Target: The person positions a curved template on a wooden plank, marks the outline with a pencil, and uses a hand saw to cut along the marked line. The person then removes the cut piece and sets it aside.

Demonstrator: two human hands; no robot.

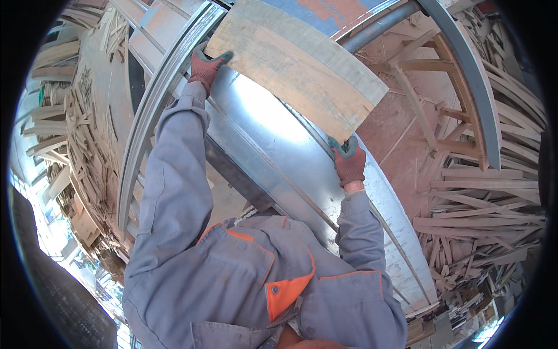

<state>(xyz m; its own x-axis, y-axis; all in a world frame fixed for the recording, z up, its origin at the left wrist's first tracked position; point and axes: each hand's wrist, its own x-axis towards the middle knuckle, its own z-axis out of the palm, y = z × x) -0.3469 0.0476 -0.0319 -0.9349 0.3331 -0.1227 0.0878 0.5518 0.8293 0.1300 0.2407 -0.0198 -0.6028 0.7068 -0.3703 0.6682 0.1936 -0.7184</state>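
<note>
A wide, flat wooden board [296, 65] lies at a slant across the far part of a shiny metal machine table [266, 126]. My left hand [208, 65], in a red knit glove with grey-green fingertips, grips the board's left end, thumb along the near edge. On the opposite side, my right hand [349, 160] wears a matching glove and holds the board's near right corner. Fingers of both hands are partly hidden. Just left of the left hand runs a long grooved aluminium rail [161, 96]. The board's right end reaches past the table's edge.
Wood offcuts [85, 144] are heaped on the left, and stacked wooden strips [484, 205] lie on the right. A wooden frame stand [462, 100] with a dark curved-looking bar [475, 70] stands at the right. A round metal tube [379, 26] runs behind the board.
</note>
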